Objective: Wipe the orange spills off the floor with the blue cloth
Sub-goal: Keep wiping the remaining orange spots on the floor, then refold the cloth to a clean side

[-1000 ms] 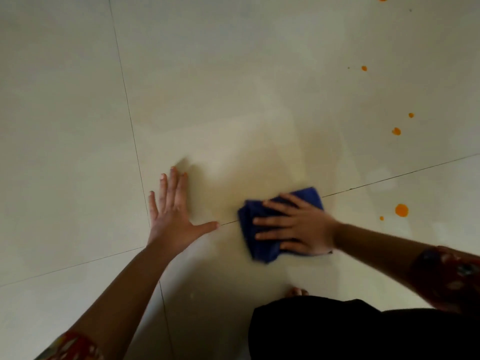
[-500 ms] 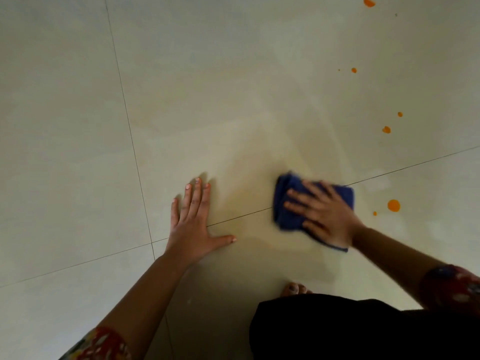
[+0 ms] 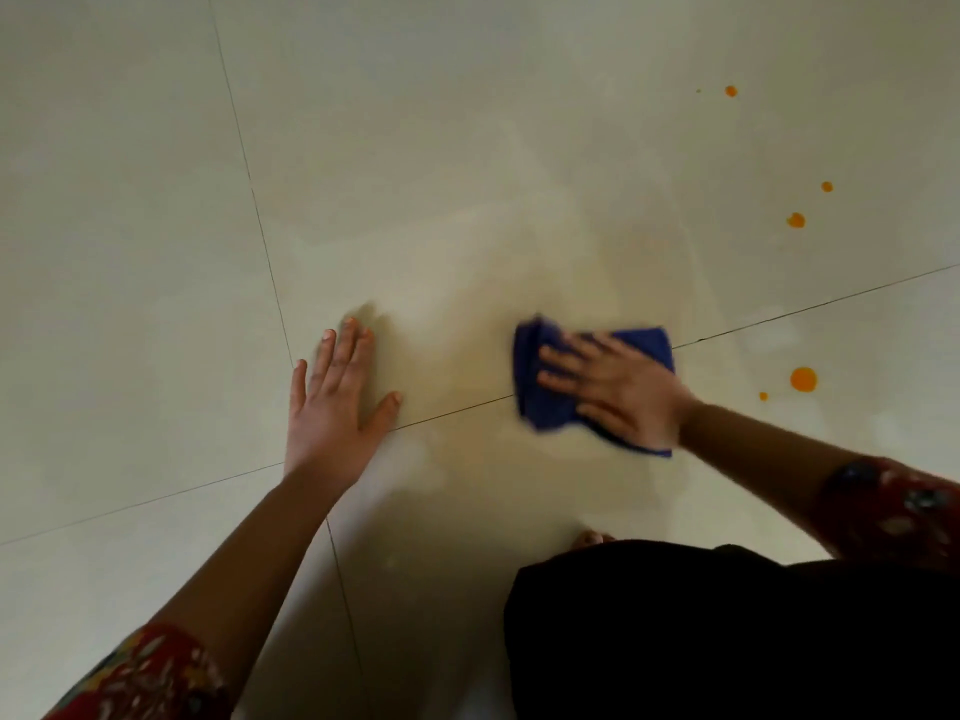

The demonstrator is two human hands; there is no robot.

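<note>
Head view: your right hand (image 3: 618, 394) presses the blue cloth (image 3: 550, 407) flat on the floor (image 3: 467, 148), fingers (image 3: 563, 350) spread across it. Your left hand (image 3: 332, 407) lies open, empty. Orange spills (image 3: 803, 379) sit to the cloth's right.

Floor (image 3: 467, 122): pale cream-beige tiles, plain, divided by thin dark grout lines; a slightly yellower smeared patch shows around the centre. Cloth (image 3: 545, 402): deep blue, uniform, no pattern visible. Spills (image 3: 803, 379): bright orange round drops, one large, several small, scattered on the right side of the floor. Sleeves (image 3: 898, 511): dark red ground with a multicoloured floral print, showing lighter flecks of white, yellow and blue. Lower garment (image 3: 727, 641): solid black, no pattern discernible.
</note>
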